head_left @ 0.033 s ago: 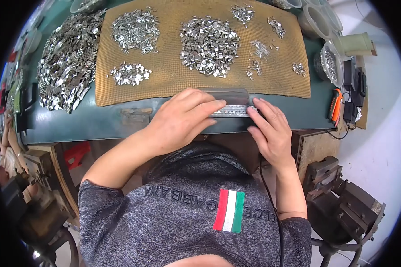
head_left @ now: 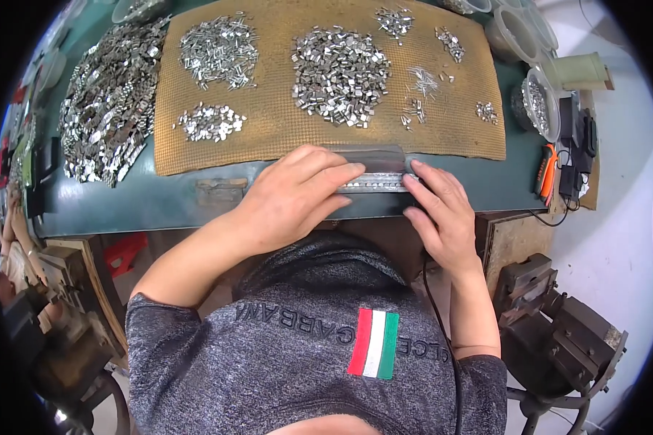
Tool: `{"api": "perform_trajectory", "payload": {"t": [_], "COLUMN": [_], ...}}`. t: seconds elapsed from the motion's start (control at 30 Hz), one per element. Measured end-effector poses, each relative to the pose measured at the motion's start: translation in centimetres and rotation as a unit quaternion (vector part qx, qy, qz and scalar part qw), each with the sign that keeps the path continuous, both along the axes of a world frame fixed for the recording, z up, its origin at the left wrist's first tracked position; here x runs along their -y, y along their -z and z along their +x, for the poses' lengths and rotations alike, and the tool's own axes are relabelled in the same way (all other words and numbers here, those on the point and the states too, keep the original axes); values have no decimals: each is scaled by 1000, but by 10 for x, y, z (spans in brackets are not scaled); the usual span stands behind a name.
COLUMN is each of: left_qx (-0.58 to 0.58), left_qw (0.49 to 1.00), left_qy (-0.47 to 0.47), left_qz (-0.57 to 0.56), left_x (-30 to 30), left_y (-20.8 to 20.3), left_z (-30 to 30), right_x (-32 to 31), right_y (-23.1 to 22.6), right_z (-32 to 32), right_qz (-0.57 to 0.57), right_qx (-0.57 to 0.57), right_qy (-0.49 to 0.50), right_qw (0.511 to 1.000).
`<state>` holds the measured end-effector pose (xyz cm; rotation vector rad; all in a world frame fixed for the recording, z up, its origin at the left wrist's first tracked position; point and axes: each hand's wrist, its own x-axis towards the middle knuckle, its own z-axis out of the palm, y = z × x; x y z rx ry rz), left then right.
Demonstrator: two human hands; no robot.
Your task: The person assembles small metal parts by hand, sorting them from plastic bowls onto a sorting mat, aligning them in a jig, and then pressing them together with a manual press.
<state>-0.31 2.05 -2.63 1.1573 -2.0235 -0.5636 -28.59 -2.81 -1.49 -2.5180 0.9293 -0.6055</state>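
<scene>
Metal strip (head_left: 374, 181) lies pressed under flat, extended fingers (head_left: 334, 177) of both hands.

Bright, glossy row of small silver metal links (head_left: 376, 181) under the fingertips, near edge of a matt dark-green bench top (head_left: 159, 199). Coarse, woven-looking tan mat (head_left: 268, 138) farther off, rough and dull. Shiny heaps of small silver metal clips (head_left: 339, 75) on it, more (head_left: 109, 109) at far left. Clear plastic tubs (head_left: 540, 101) at right. Soft, mottled grey cloth shirt (head_left: 268, 362) near.
</scene>
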Motion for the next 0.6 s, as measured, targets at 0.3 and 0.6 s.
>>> {"api": "perform_trajectory", "payload": {"t": [0.3, 0.6], "left_qx": [118, 102], "left_qw": [993, 991], "left_qy": [0, 80], "left_qz": [-9, -29], "left_x": [1, 40], "left_y": [-10, -22], "left_z": [25, -32], "right_x": [16, -34], "right_y": [-10, -12], "right_z": [-7, -68], "right_qz": [129, 139], "right_qx": [7, 87], "right_qy": [16, 128], "right_qw": [992, 978]}}
